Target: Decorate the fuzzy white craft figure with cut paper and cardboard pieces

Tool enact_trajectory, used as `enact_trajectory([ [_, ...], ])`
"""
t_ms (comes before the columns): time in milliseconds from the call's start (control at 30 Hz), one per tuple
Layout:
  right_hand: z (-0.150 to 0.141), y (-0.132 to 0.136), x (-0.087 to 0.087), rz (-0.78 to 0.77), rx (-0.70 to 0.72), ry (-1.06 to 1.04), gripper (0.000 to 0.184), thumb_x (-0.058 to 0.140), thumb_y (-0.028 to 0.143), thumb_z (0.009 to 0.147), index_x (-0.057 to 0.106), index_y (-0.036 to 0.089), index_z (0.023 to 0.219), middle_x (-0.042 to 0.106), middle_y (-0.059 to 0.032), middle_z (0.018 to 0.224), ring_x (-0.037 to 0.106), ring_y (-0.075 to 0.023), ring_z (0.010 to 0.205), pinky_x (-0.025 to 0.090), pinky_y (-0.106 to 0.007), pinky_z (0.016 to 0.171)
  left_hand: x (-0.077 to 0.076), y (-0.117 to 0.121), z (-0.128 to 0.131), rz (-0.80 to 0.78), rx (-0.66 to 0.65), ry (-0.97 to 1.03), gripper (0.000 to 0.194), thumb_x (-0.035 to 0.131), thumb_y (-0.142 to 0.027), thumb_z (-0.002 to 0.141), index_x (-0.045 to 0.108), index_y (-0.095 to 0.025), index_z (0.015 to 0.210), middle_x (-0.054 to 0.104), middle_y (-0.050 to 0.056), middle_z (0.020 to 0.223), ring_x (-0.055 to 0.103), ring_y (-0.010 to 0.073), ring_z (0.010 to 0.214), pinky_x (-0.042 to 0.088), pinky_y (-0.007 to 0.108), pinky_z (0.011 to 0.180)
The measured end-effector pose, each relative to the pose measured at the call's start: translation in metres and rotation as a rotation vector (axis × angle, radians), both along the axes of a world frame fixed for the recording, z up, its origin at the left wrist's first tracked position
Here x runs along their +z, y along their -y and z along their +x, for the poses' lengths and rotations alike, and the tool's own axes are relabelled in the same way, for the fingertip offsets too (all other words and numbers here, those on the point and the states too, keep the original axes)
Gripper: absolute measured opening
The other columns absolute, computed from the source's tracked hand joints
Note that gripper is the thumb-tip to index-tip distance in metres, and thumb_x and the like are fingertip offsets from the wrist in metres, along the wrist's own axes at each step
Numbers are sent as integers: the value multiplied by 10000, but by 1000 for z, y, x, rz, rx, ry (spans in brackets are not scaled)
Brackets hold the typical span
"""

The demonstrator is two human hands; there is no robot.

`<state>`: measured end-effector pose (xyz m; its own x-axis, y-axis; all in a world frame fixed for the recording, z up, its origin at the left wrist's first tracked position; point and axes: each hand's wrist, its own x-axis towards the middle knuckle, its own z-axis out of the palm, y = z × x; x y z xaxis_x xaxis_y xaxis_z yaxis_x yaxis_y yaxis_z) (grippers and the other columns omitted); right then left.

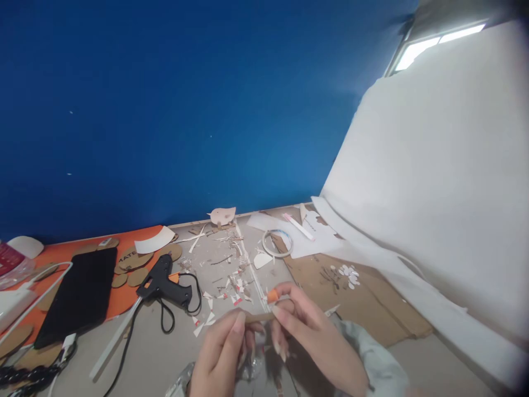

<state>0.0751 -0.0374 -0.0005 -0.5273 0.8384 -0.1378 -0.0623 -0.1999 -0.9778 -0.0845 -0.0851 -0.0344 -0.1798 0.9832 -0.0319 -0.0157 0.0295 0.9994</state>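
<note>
A narrow brown cardboard strip (260, 318) is stretched between my two hands, low in the middle of the head view. Its left end is pinched by my left hand (225, 347), thumb on top. My right hand (308, 331) grips the other end between thumb and fingers. An orange cap (273, 296) covers a fingertip of that hand. Under the hands, something clear and shiny (251, 366) is partly hidden. A black glue gun (165, 284) with a long glue stick (113, 339) lies to the left of my hands.
Paper scraps (235, 286) litter the table beyond my hands. A tape roll (278, 243), a pink-capped marker (298, 226) and a cardboard sheet (363, 298) lie to the right. On the left are a black tablet-like device (80, 295), cardboard discs (136, 259) and a bottle (12, 264).
</note>
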Motion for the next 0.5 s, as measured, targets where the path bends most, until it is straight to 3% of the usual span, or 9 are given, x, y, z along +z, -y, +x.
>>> enact_trajectory([
  [200,-1,3,4,-13,-93,66,305,528,483,856,405,215,932,417,106,502,334,-70,428,299,-229,484,9,-6,-4,-31,-39,-22,410,444,-523,846,465,-197,598,411,-24,565,381,122,531,348,215,501],
  [500,-1,5,10,32,-197,132,318,526,525,834,453,217,868,412,78,551,385,-94,492,325,-247,533,20,-3,2,-3,-35,-114,444,453,-559,828,564,-203,586,561,15,542,514,155,534,429,234,535],
])
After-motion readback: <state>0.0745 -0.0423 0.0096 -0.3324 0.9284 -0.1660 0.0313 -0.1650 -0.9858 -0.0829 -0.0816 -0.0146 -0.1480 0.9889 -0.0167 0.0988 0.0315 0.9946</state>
